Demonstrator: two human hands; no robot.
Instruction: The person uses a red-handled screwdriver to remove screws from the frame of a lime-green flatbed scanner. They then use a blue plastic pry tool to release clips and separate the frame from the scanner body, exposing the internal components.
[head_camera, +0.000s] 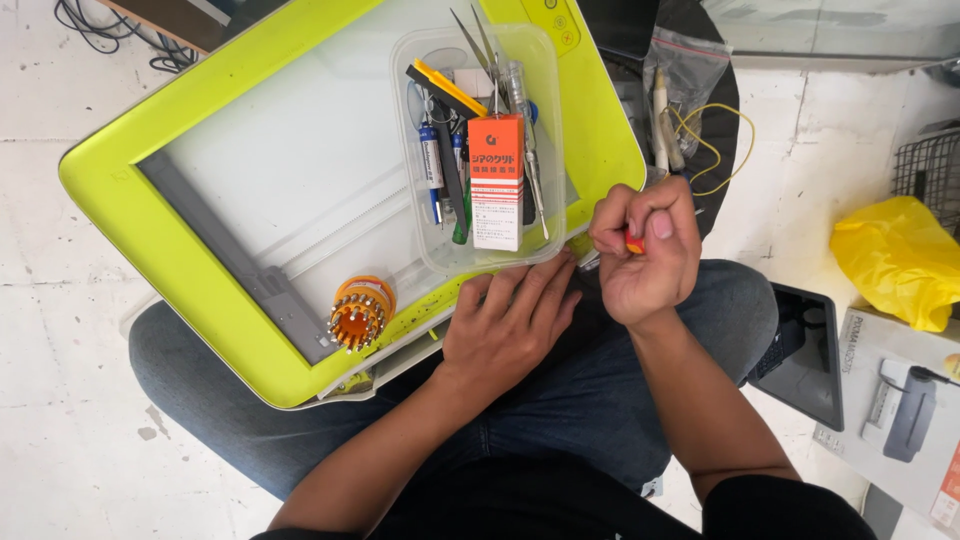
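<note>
A flat scanner-like device with a lime-yellow frame (150, 240) and a glass bed rests across my lap. My left hand (510, 320) lies flat, fingers spread, on the near edge of the frame, just below a clear plastic tub (545, 150). My right hand (645, 250) is closed around a small tool with a red and yellow handle (633, 242), held at the frame's near right corner; the tool's tip is hidden. The tub holds pens, tweezers, a yellow cutter and an orange-and-white box (497, 180).
An orange round bit holder (358, 315) sits on the frame's near side. A clear bag and yellow wire (715, 140) lie beyond my right hand. On the floor at right are a yellow plastic bag (895, 255), a dark tablet (805, 355) and a printer carton (900, 420).
</note>
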